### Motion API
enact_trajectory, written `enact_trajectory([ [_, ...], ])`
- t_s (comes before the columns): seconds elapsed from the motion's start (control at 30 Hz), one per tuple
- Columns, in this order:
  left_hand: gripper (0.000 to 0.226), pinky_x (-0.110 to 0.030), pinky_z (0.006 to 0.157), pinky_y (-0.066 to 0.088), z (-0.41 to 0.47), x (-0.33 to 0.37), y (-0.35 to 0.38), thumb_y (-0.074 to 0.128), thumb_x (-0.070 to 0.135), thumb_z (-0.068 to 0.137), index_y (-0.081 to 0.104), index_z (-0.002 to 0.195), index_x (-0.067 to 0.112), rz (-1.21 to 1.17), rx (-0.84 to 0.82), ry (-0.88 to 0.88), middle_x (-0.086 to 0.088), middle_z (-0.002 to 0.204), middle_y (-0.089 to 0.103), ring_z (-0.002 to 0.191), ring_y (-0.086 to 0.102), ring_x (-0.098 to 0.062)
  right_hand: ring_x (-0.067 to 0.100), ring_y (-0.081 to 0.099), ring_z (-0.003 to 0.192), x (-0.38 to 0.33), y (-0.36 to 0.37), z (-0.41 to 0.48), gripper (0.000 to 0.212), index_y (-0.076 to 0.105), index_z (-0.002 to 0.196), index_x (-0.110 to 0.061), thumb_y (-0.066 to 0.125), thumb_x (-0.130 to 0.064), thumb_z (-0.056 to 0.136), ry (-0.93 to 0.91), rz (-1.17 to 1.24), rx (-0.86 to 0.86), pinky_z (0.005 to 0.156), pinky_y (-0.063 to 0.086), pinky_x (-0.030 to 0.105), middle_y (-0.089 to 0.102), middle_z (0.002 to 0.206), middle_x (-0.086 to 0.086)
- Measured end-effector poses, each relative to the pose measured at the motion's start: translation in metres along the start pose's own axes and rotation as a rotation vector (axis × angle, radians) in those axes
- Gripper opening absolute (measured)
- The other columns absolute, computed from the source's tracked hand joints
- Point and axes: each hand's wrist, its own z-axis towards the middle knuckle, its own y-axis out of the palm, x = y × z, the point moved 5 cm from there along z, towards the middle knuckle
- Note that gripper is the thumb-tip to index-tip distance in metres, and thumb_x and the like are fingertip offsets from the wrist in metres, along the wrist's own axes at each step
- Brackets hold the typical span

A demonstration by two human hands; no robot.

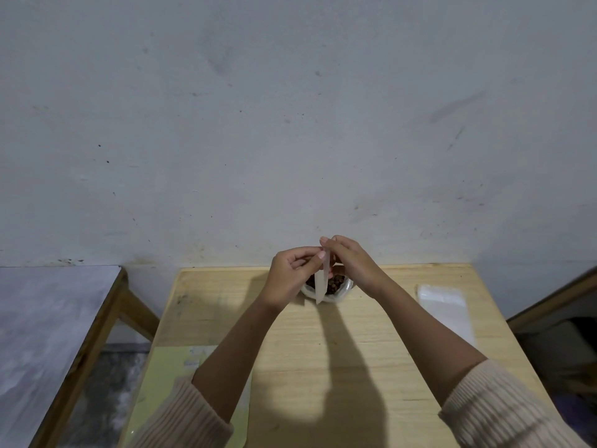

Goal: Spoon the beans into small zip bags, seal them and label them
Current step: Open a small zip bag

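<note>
Clear plastic seen edge-on, the small zip bag (pixel 320 286) hangs pinched at its top between the fingertips of the left hand (pixel 292 273) and right hand (pixel 350 263). It hangs over the brown beans (pixel 337 281) in a rolled-down white plastic bag (pixel 336 298) near the far edge of the pale wooden table (pixel 323 334). Bare wood stretches from there toward the near edge. A stack of flat clear bags (pixel 444 302) lies by the right edge, and a yellow sheet (pixel 168 367) at the near left.

Light wooden surface (pixel 290 344), grain running crosswise, set against a grey-white wall (pixel 290 108) marked with scuffs and dark specks. To the left, apart from it, second table (pixel 48 318) with pale grey top and wooden frame. Speckled grey floor (pixel 106 383) between the two. Dark wooden-edged furniture (pixel 549 299) at far right, partly cut off.
</note>
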Motion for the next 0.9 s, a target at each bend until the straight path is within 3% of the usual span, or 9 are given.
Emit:
enact_trajectory([
  [0.13,0.021,-0.03,0.086,0.052,-0.001,-0.001,-0.004,0.065,0.009,0.086,0.069,0.106,0.003,0.035,0.05,0.006,-0.017,0.094,0.072,0.088,0.069,-0.021,0.024,0.06,0.082,0.002,0.002,-0.001,0.034,0.051,0.085,-0.006,0.039,-0.035,0.098,0.011,0.026,-0.055,0.082,0.049,0.044,0.056,0.084,0.017],
  [0.23,0.023,-0.029,0.085,0.053,-0.004,0.0,-0.004,0.066,0.013,0.086,0.07,0.104,0.0,-0.024,0.031,-0.007,-0.015,0.096,0.072,0.092,0.069,-0.025,0.024,0.059,0.088,0.005,0.005,-0.002,0.036,0.053,0.086,-0.008,0.037,-0.037,0.099,0.03,0.025,-0.095,0.09,0.046,0.047,0.055,0.092,0.017],
  [0.33,0.026,-0.035,0.088,0.053,-0.005,-0.002,-0.006,0.072,0.012,0.081,0.07,0.103,-0.001,-0.062,0.042,-0.023,-0.019,0.094,0.072,0.091,0.069,-0.03,0.023,0.055,0.088,0.006,0.008,-0.004,0.035,0.051,0.08,-0.015,0.04,-0.045,0.095,0.049,0.035,-0.119,0.086,0.045,0.042,0.053,0.09,0.014],
  [0.43,0.018,-0.028,0.08,0.054,-0.008,-0.001,-0.007,0.071,0.006,0.08,0.071,0.098,0.001,-0.065,0.048,-0.021,-0.02,0.09,0.072,0.085,0.07,-0.024,0.023,0.052,0.087,0.008,0.01,-0.006,0.037,0.048,0.086,-0.012,0.04,-0.047,0.095,0.062,0.008,-0.129,0.086,0.047,0.039,0.05,0.089,0.013],
  [0.6,0.015,-0.026,0.075,0.053,-0.011,-0.001,-0.007,0.059,-0.001,0.088,0.068,0.097,-0.008,-0.099,0.008,-0.015,-0.021,0.079,0.07,0.076,0.069,-0.026,0.016,0.05,0.067,0.006,0.014,-0.009,0.034,0.046,0.08,-0.012,0.037,-0.038,0.099,0.055,-0.016,-0.108,0.066,0.047,0.024,0.05,0.072,0.006],
  [0.77,0.016,-0.013,0.062,0.047,-0.014,0.003,-0.008,0.056,-0.008,0.085,0.07,0.092,-0.007,0.033,0.041,-0.004,0.0,0.061,0.068,0.057,0.063,-0.005,0.016,0.051,0.065,0.006,0.016,-0.01,0.029,0.043,0.075,-0.011,0.046,-0.031,0.096,0.06,-0.055,-0.05,0.058,0.046,0.018,0.054,0.068,0.002],
  [0.9,0.009,-0.014,0.065,0.047,-0.015,0.002,-0.011,0.065,0.0,0.082,0.072,0.088,-0.002,0.088,0.079,-0.012,-0.009,0.073,0.07,0.064,0.066,-0.005,0.018,0.053,0.068,0.004,0.017,-0.009,0.025,0.044,0.077,-0.009,0.049,-0.026,0.095,0.067,-0.082,-0.026,0.057,0.047,0.017,0.054,0.07,0.003],
])
